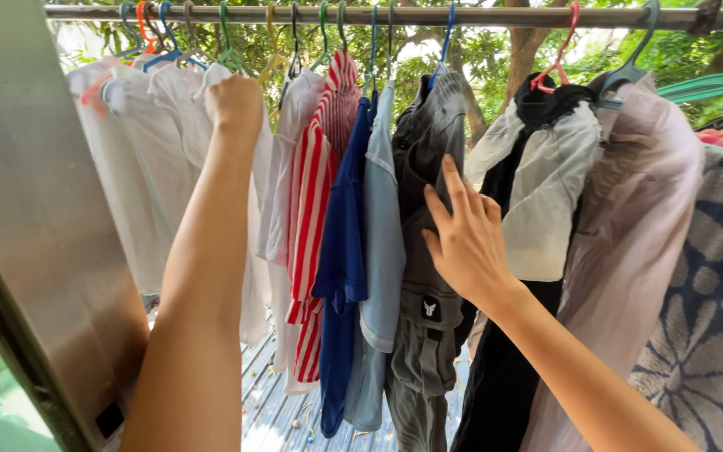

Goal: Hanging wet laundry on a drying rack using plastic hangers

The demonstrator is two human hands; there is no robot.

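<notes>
A: Biggest first: metal rail (pixel 428 15) runs across the top, packed with hangers. Steel post (pixel 35 226) fills the left edge. Floral towel (pixel 713 293) closes the right edge.

B: Any room on the rail?

A: Little. Garments touch along the whole row: white shirts (pixel 152 159) at left, then red-striped shirt (pixel 315 192), blue shirt (pixel 346 243), grey garment (pixel 428 167), white-and-black top (pixel 546 184), pale pink shirt (pixel 638 218). Slatted floor (pixel 269 393) shows below the hems.

B: Hands?

A: Left hand (pixel 233 105) is raised high, fist closed on the white shirts near their hangers. Right hand (pixel 466 238) is open, fingers spread, flat against the grey garment at mid-height, gripping nothing.

B: Between them?

A: The striped and blue shirts hang between the hands, untouched.
</notes>
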